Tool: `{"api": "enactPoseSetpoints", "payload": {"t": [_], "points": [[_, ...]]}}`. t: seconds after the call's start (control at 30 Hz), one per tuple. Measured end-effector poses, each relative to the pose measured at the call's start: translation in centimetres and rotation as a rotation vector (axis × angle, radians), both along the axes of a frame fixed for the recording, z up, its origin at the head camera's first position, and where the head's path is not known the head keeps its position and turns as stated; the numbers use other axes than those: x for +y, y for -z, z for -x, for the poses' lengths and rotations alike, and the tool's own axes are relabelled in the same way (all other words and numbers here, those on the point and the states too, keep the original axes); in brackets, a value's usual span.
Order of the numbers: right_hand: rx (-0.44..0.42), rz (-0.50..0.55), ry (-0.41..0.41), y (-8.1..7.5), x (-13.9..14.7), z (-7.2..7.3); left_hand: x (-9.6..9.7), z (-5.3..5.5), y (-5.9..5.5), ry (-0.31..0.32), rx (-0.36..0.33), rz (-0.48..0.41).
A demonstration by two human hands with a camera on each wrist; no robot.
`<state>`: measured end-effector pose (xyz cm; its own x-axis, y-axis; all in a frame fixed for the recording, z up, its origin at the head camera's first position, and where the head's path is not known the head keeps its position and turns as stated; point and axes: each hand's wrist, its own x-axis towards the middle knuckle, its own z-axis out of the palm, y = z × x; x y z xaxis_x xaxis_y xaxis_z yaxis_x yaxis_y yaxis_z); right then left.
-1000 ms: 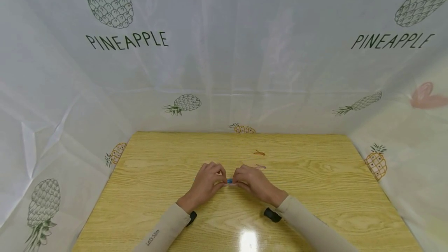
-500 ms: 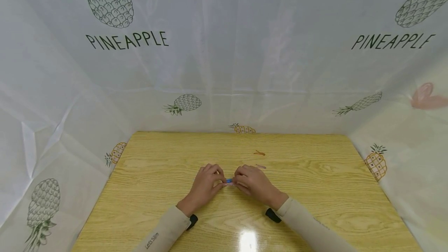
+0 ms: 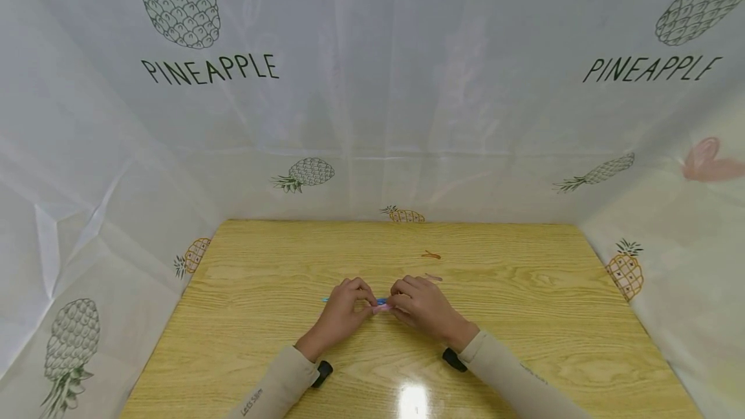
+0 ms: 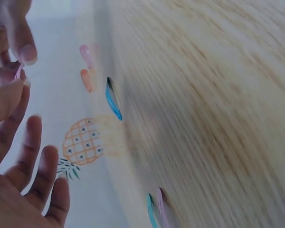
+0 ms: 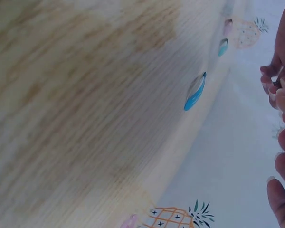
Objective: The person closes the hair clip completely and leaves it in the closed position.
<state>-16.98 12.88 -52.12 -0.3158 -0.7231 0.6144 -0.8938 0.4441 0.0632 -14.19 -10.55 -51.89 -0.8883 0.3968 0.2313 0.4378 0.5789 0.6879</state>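
Note:
Both hands meet over the middle of the table in the head view. Between their fingertips is a small pink snap hair clip (image 3: 381,308), largely covered by fingers. My left hand (image 3: 345,310) pinches one end with thumb and index finger; its other fingers spread loosely in the left wrist view. At the other end, my right hand (image 3: 423,302) pinches the clip too. Just beyond it a blue snap hair clip (image 5: 194,95) lies on the table, visible between the hands in the head view.
A teal clip (image 4: 152,210) and a purple-pink clip (image 4: 162,209) lie beyond my left hand. Farther right on the wood-grain table (image 3: 524,315) lie an orange clip (image 3: 431,254) and another pink clip (image 3: 433,277). Pineapple-printed white sheeting (image 3: 372,115) encloses the back and sides.
Both hands have drawn slightly toward the body, the left more. More of the pink hair clip shows below the blue one, and a teal clip has come into view beside the left hand.

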Motion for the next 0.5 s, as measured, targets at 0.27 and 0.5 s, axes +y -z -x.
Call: {"api": "enactPoseSetpoints", "payload": {"t": [0.27, 0.5], "points": [[-0.073, -0.018, 0.066, 0.26, -0.13, -0.54, 0.46, -0.74, 0.16, -0.051, 0.289, 0.247], [-0.126, -0.007, 0.086, 0.39, -0.37, -0.99, 0.39, -0.94, 0.39, -0.054, 0.489, 0.336]]}}
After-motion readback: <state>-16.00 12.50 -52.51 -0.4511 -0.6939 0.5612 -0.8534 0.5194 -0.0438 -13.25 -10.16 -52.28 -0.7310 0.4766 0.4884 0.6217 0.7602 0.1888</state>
